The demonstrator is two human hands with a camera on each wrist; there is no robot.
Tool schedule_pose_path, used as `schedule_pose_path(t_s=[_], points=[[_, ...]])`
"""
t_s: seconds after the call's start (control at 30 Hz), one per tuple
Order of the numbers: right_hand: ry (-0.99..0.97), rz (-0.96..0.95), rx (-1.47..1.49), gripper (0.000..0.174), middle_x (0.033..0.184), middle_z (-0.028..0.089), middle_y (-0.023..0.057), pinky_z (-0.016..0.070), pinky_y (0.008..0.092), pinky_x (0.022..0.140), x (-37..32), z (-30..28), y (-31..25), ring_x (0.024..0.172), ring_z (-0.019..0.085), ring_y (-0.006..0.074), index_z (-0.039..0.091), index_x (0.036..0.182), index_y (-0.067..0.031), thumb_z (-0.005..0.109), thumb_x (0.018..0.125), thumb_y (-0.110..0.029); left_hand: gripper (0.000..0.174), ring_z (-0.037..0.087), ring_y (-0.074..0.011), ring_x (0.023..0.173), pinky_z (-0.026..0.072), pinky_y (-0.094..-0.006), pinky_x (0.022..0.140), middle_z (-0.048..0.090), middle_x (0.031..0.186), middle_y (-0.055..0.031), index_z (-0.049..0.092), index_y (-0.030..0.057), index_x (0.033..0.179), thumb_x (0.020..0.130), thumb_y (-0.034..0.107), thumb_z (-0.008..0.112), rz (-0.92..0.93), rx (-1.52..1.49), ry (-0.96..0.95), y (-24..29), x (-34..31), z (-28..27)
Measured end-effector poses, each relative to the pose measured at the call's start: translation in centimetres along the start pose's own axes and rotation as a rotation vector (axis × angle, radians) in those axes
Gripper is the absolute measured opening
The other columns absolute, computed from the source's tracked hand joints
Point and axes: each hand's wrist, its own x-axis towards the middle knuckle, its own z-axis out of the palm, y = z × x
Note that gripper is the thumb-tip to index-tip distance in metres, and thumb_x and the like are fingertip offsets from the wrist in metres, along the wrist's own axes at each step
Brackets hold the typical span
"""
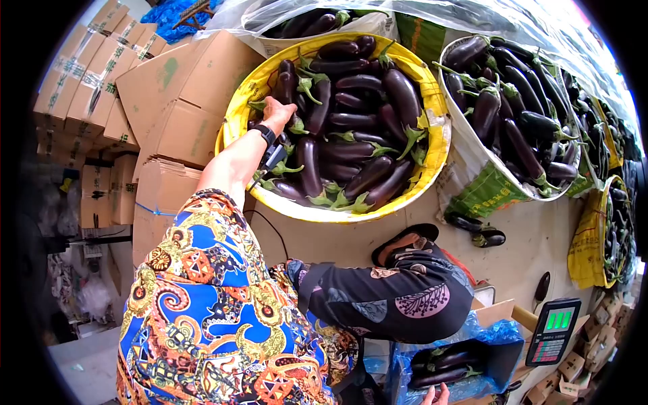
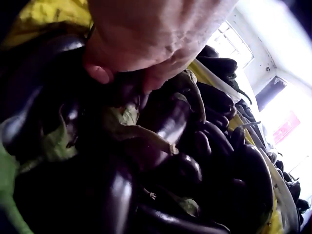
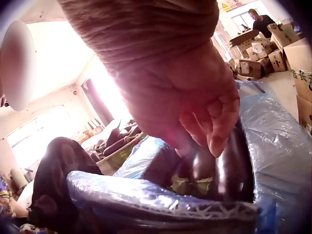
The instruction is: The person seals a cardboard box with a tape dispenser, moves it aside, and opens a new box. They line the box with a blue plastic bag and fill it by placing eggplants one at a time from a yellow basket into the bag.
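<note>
My left hand [image 1: 277, 115] reaches into the left part of a yellow-lined round container [image 1: 442, 145] full of dark purple eggplants [image 1: 359, 121]. In the left wrist view the left hand [image 2: 156, 34] has thumb and fingers bent round an eggplant [image 2: 127, 90] with a green cap. My right hand [image 3: 180, 97] is over a box lined with blue plastic [image 3: 278, 141], its fingers loosely bent and their tips at or just above the eggplants [image 3: 234, 168]; contact is unclear. In the head view only fingertips of the right hand [image 1: 435, 395] show beside the eggplants [image 1: 445, 361] in that box.
A digital scale display [image 1: 557, 331] stands right of the lined box. More eggplants fill a white sack [image 1: 442, 74] at the upper right. Loose eggplants [image 1: 487, 237] lie on the floor. Stacked cartons [image 1: 179, 101] stand at the left. A person [image 3: 263, 24] is in the background.
</note>
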Motion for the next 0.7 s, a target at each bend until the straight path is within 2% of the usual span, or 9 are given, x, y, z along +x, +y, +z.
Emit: schedule_pose_path(t_s=[0.1,0.13,0.3,0.43,0.53,0.57,0.6,0.63,0.7], points=[[-0.056,-0.022,0.039,0.039,0.105,0.070,0.0230,0.0519,0.0405,0.083,0.7,0.9,-0.7,0.092,0.067,0.0355,0.065,0.121,-0.0004,0.066,0.095,-0.029,0.067,0.057,-0.0392,0.122,0.0455,-0.0397,0.104,0.059,0.130,-0.0268,0.056,-0.0048,0.122,0.070,0.030,0.080,0.031,0.022,-0.120,-0.5,0.2,-0.3],[-0.059,-0.032,0.040,0.039,0.106,0.070,0.0230,0.0519,0.0404,0.083,1.0,1.4,0.1,0.093,0.067,0.0352,0.065,0.121,-0.0001,0.066,0.095,-0.029,0.050,0.064,-0.0355,0.108,0.0508,-0.0416,0.096,0.066,0.118,-0.0224,0.061,-0.0021,0.109,0.071,0.025,0.079,0.062,0.000,0.001,-1.0,0.4,0.8],[-0.070,-0.059,0.007,0.039,0.107,0.070,0.0238,0.0518,0.0404,0.085,1.8,1.4,0.1,0.095,0.067,0.0347,0.065,0.121,0.0004,0.066,0.095,-0.027,0.027,0.066,-0.0165,0.079,0.0532,-0.0367,0.080,0.070,0.088,-0.0023,0.067,0.0126,0.086,0.079,0.033,0.082,-0.234,-0.716,-0.511,-0.7,-4.3,-0.8],[-0.045,-0.131,0.088,0.036,0.109,0.069,0.0248,0.0520,0.0400,0.086,2.0,0.7,-2.0,0.097,0.067,0.0351,0.065,0.121,0.0007,0.065,0.096,-0.024,0.056,0.065,-0.0170,0.086,0.0528,-0.0382,0.080,0.067,0.097,-0.0025,0.047,0.0130,0.118,0.083,0.041,0.079,-0.229,-0.743,-0.615,1.1,-10.7,-3.6],[-0.073,-0.103,0.219,0.033,0.108,0.070,0.0216,0.0518,0.0373,0.086,2.3,-0.4,-5.5,0.094,0.066,0.0297,0.064,0.123,0.0011,0.064,0.096,-0.020,0.039,0.066,-0.0155,0.091,0.0558,-0.0339,0.080,0.065,0.108,-0.0021,0.049,0.0160,0.125,0.097,0.039,0.063,-0.167,-0.863,-0.798,2.4,-16.1,-4.3],[-0.091,-0.097,0.334,0.034,0.117,0.069,0.0176,0.0509,0.0355,0.091,2.5,-0.6,-5.9,0.098,0.065,0.0296,0.064,0.125,-0.0016,0.064,0.097,-0.020,0.049,0.066,-0.0139,0.090,0.0564,-0.0317,0.081,0.064,0.107,-0.0034,0.047,0.0119,0.130,0.095,0.040,0.066,-0.109,-0.805,-0.839,5.1,-19.4,-5.8],[-0.071,-0.084,0.411,0.034,0.110,0.067,0.0114,0.0496,0.0305,0.090,3.0,-0.1,-7.2,0.097,0.063,0.0189,0.061,0.128,0.0019,0.061,0.094,-0.005,0.055,0.065,-0.0126,0.090,0.0561,-0.0305,0.080,0.063,0.106,-0.0039,0.044,0.0088,0.134,0.094,0.039,0.068,-0.012,-0.837,-0.914,7.2,-22.2,-6.4],[-0.073,-0.178,0.512,0.037,0.114,0.066,0.0121,0.0484,0.0297,0.093,3.6,-0.5,-7.7,0.098,0.062,0.0183,0.058,0.130,0.0025,0.060,0.094,-0.003,0.061,0.064,-0.0113,0.089,0.0558,-0.0293,0.079,0.061,0.106,-0.0044,0.042,0.0057,0.137,0.093,0.037,0.070,0.099,-0.872,-0.988,9.0,-25.1,-6.1],[-0.077,-0.225,0.641,0.067,0.113,0.064,0.0122,0.0511,0.0285,0.082,3.9,-1.7,-11.3,0.086,0.060,0.0149,0.052,0.139,-0.0008,0.071,0.075,0.006,0.083,0.064,-0.0144,0.090,0.0544,-0.0288,0.067,0.059,0.107,-0.0078,0.031,-0.0007,0.143,0.086,0.037,0.079,0.261,-0.904,-1.135,12.4,-28.8,-4.6]])
